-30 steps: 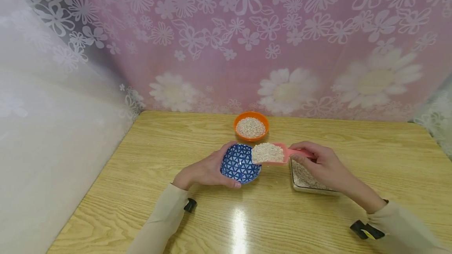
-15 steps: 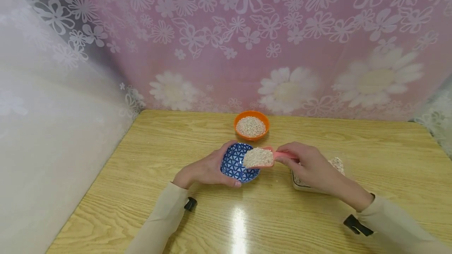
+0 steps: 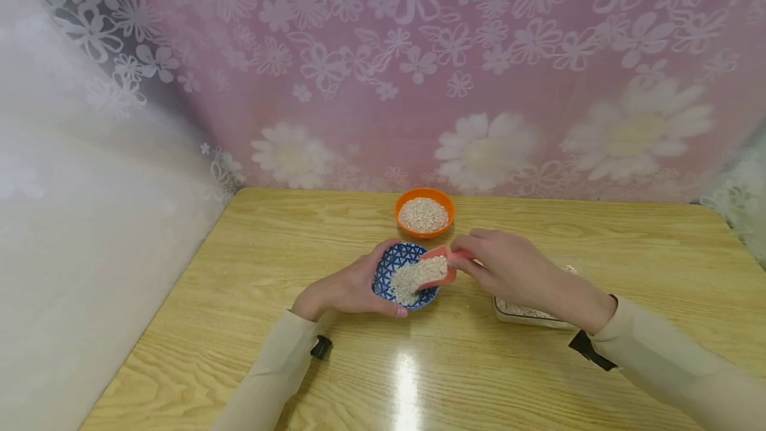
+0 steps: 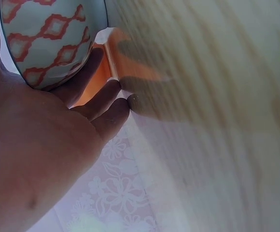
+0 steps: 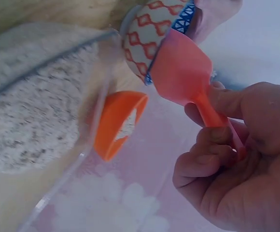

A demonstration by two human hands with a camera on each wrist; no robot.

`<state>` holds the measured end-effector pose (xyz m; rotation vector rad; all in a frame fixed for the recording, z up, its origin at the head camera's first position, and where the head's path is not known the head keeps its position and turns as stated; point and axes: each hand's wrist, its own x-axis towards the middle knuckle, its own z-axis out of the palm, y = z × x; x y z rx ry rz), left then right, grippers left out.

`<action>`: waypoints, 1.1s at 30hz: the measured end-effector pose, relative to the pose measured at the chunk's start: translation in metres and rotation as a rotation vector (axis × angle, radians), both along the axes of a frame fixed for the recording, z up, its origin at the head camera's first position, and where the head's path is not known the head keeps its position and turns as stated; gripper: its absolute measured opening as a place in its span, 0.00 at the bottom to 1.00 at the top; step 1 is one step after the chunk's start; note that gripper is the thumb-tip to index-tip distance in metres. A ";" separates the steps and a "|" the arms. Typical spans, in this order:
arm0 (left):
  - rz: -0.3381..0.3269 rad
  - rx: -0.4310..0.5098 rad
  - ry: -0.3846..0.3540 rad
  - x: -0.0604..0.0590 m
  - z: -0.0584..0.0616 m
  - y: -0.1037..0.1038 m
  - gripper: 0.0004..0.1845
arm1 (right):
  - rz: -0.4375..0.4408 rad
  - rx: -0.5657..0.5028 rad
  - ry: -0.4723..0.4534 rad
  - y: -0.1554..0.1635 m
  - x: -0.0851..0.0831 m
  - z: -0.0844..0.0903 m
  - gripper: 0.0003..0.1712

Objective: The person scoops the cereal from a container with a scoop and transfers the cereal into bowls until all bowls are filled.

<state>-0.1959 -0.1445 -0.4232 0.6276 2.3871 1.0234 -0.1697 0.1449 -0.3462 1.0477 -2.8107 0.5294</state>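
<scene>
1. Pink plastic is what the right hand works with: a small scoop, its handle pinched between thumb and curled fingers, its mouth tipped over the blue patterned bowl.
2. Pale flakes are sliding off the scoop's lip into the bowl, just beyond the fingertips that pinch the handle. To my eye the tilt should be kept gentle, so they fall in a stream rather than a lump.
3. On the far side of the bowl from that pinch, the left hand cups the bowl's wall, thumb along the near edge and fingers curled round its outer side. In the left wrist view those fingers lie against the red-diamond underside of the bowl. That hold looks worth keeping firm, since a nudge from the scoop could shift the bowl on the wooden table.
4. I would keep the lip of the scoop inside the rim; a few stray flakes seem to lie on the table nearby.
5. Under the right forearm sits the clear tray with more flakes, close enough for that sleeve to brush it.
6. Beyond both hands stands the orange bowl, already full and well out of the way of the pouring.
</scene>
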 end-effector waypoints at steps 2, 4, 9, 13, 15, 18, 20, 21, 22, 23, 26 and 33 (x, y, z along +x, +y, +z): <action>0.000 0.002 -0.001 0.000 0.000 0.001 0.65 | 0.006 0.025 0.006 -0.002 -0.001 0.006 0.06; 0.000 0.004 0.000 0.000 0.000 0.000 0.65 | 0.010 0.046 0.014 -0.005 -0.001 0.011 0.05; -0.007 0.025 0.011 0.000 -0.001 0.000 0.64 | 0.015 0.118 0.029 -0.016 0.001 0.023 0.06; -0.002 0.021 0.007 0.000 -0.001 0.000 0.64 | 0.023 0.178 0.069 -0.024 0.003 0.031 0.06; -0.002 0.019 0.004 0.000 0.000 0.000 0.64 | 0.024 0.205 0.100 -0.026 0.004 0.033 0.06; -0.010 0.026 0.006 0.000 0.000 0.001 0.64 | 0.023 0.228 0.138 -0.029 0.006 0.035 0.07; -0.014 0.030 0.008 0.000 0.000 0.001 0.63 | 0.025 0.228 0.158 -0.029 0.006 0.035 0.07; -0.015 0.030 0.011 0.000 0.001 0.001 0.63 | 0.028 0.223 0.168 -0.028 0.007 0.035 0.08; -0.017 0.033 0.012 0.001 0.001 0.001 0.63 | 0.032 0.213 0.181 -0.028 0.006 0.033 0.08; -0.019 0.034 0.012 0.001 0.001 0.001 0.63 | 0.036 0.203 0.190 -0.026 0.006 0.031 0.07; -0.024 0.041 0.015 0.001 0.001 0.001 0.62 | 0.041 0.160 0.208 -0.019 0.005 0.023 0.07; -0.014 0.038 0.021 0.002 0.000 0.000 0.64 | 0.022 -0.002 0.120 0.003 0.000 0.003 0.08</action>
